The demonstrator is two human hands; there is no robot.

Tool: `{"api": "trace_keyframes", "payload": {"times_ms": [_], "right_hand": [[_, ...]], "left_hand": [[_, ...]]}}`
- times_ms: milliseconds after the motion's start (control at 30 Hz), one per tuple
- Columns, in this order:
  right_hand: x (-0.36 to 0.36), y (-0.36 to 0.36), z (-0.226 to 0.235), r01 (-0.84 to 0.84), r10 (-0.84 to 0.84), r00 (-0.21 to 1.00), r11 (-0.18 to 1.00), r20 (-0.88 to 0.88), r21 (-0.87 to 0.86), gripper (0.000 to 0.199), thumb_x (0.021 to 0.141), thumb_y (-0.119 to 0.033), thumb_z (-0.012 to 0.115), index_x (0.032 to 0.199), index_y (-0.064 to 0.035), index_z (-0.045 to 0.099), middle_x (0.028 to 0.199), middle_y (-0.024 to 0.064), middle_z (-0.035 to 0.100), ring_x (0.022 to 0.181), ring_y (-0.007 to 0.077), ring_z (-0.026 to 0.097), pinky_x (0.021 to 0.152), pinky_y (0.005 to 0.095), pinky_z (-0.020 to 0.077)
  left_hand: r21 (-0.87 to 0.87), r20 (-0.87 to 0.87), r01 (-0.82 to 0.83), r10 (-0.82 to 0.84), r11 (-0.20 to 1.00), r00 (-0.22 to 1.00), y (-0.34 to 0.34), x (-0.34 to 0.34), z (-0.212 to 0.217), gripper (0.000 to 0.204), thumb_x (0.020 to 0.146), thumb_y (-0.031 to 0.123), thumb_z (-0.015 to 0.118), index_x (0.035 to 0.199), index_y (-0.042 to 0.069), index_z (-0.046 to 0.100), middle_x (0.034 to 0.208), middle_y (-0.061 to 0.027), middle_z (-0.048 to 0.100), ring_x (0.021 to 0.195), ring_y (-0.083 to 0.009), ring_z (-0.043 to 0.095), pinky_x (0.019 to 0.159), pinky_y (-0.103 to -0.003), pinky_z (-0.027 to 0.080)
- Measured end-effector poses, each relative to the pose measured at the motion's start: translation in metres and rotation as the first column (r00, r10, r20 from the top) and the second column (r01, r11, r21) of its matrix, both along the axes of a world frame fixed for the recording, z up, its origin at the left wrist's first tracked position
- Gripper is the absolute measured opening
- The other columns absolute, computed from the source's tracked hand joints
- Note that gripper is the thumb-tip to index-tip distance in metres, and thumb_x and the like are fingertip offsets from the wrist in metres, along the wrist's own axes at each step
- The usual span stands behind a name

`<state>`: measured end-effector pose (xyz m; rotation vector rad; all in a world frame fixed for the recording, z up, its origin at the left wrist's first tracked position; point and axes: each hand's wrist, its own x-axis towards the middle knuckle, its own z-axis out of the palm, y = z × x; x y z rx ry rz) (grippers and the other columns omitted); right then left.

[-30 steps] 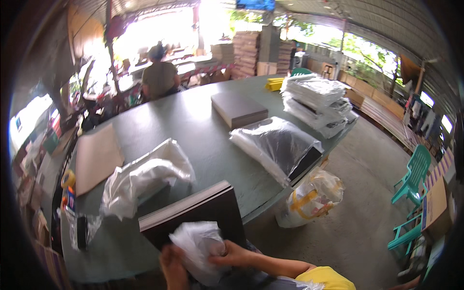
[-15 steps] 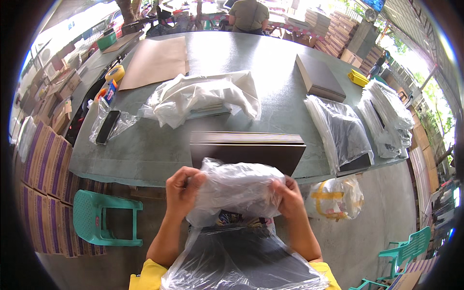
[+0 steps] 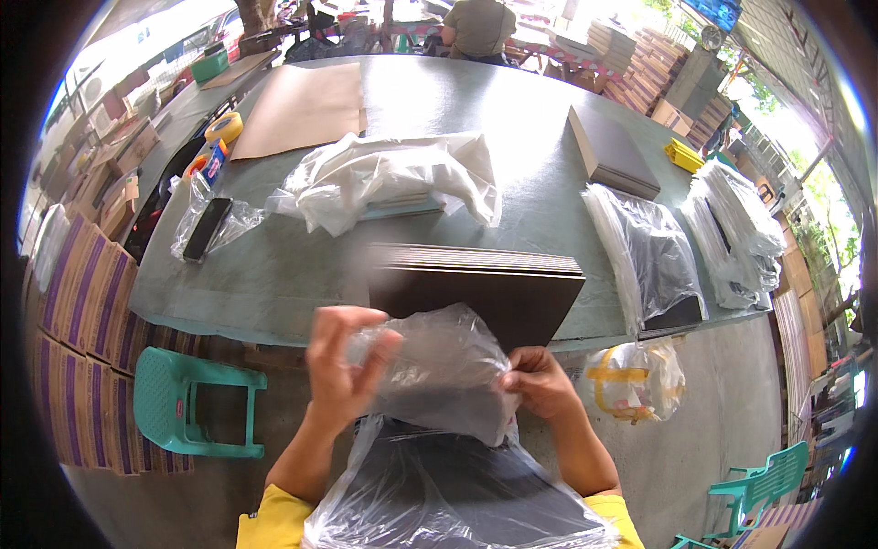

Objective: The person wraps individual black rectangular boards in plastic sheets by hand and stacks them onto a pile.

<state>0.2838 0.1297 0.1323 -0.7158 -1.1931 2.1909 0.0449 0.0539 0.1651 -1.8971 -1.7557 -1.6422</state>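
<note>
A clear plastic bag [image 3: 439, 357] hangs loosely in front of me, above my lap. My right hand [image 3: 541, 380] pinches its right edge between thumb and fingers. At the bag's left edge, my left hand [image 3: 343, 361] has thumb and fingers apart, a little blurred. On my lap lies a dark flat board or stack inside clear plastic wrap [image 3: 457, 489]. Just beyond the bag, a stack of dark boards [image 3: 476, 293] with pale edges sits at the table's near edge, partly hidden by the bag.
On the grey-green table [image 3: 293, 284] are crumpled white plastic [image 3: 393, 174], a phone [image 3: 208, 229], tape rolls [image 3: 224, 127], brown paper [image 3: 302, 110], a dark stack [image 3: 613, 156] and bagged boards [image 3: 649, 256]. A green stool [image 3: 174, 403] stands left; a taped bundle [image 3: 636, 380] lies right.
My left hand has opened and moved off the bag's left edge. The bunched bag now hangs more spread out from my right hand, which has shifted slightly down.
</note>
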Motion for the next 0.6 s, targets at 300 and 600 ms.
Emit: {"api": "trace_keyframes", "payload": {"times_ms": [300, 600], "right_hand": [[-0.012, -0.002, -0.006, -0.043, -0.038, 0.938, 0.974, -0.345, -0.223, 0.015, 0.077, -0.016, 0.058, 0.072, -0.0035, 0.053, 0.072, 0.0049, 0.056, 0.065, 0.0115, 0.055, 0.062, 0.0249, 0.0441], [-0.013, 0.003, -0.004, -0.053, 0.038, 0.985, 0.995, -0.17, -0.085, 0.014, 0.075, -0.013, 0.061, 0.071, -0.0031, 0.052, 0.066, 0.0041, 0.056, 0.06, 0.01, 0.054, 0.057, 0.0222, 0.043]], "left_hand": [[-0.317, 0.276, 0.376, -0.294, 0.871, 0.915, -0.009, -0.01, -0.042, 0.012, 0.07, -0.003, 0.053, 0.08, 0.002, 0.057, 0.069, -0.0086, 0.051, 0.065, -0.0203, 0.052, 0.057, -0.028, 0.042], [0.114, 0.643, -0.119, 0.018, 0.986, 0.765, -0.035, -0.063, -0.026, 0.015, 0.067, -0.008, 0.04, 0.06, 0.005, 0.036, 0.065, -0.0061, 0.05, 0.055, -0.0088, 0.046, 0.05, -0.02, 0.039]]}}
